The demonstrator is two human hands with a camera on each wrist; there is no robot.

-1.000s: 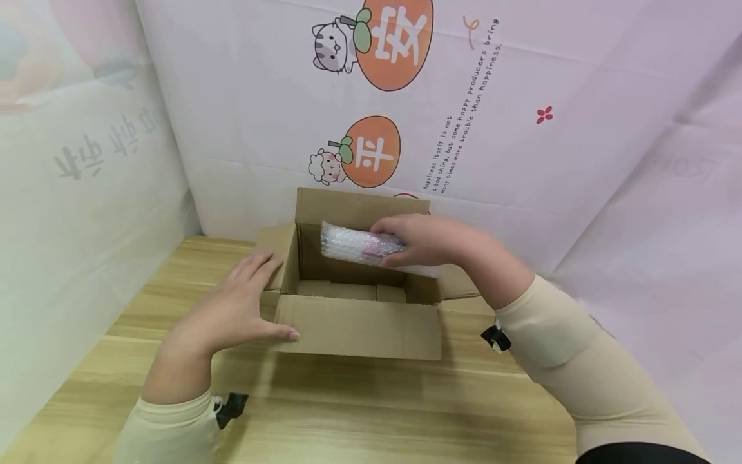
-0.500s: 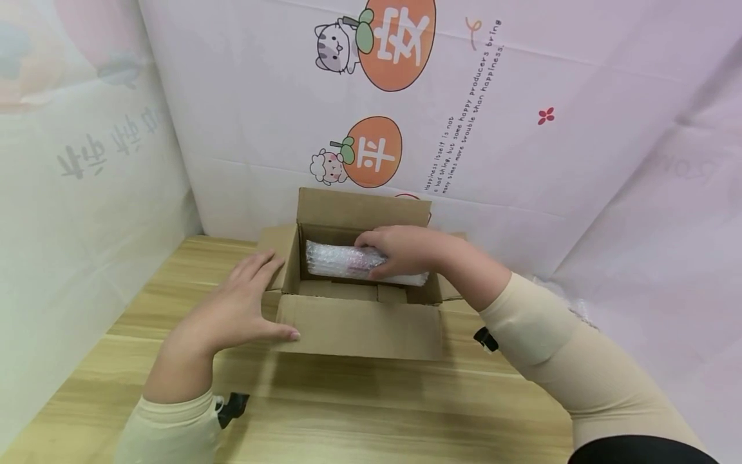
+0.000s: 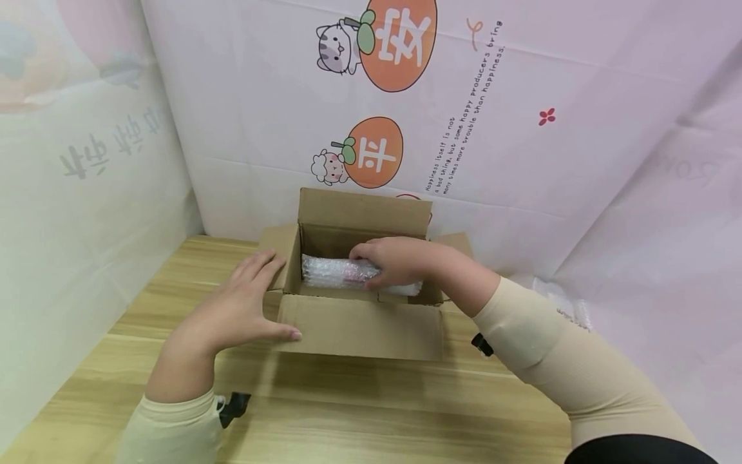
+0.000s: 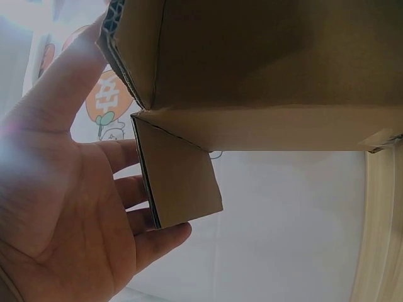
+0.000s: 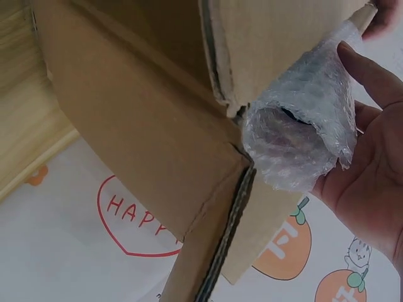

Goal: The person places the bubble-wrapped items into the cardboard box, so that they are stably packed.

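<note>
An open cardboard box (image 3: 362, 327) stands on the table with its flaps spread. My right hand (image 3: 400, 261) grips a bubble-wrapped roll (image 3: 324, 270) lying lengthwise inside the box, low between its walls. Seen from the right wrist, the wrap (image 5: 302, 126) is bunched at the near end, where a bit of something dark shows. Extended fingers of my left hand (image 3: 232, 312) rest against the box's left flap (image 4: 179, 179), while its thumb lies on the front flap. The palm-side part of the roll is hidden by my right hand.
Wood-grain table (image 3: 348, 412) spreads in front of the box. White printed sheets (image 3: 249, 129) hang behind and at both sides, close to the box's back. A clear plastic packet (image 3: 562, 303) lies at the right, partly behind my right sleeve.
My right hand has moved down and slightly left, lowering the bubble-wrapped roll from above the box into it. My left hand has stayed on the flaps.
</note>
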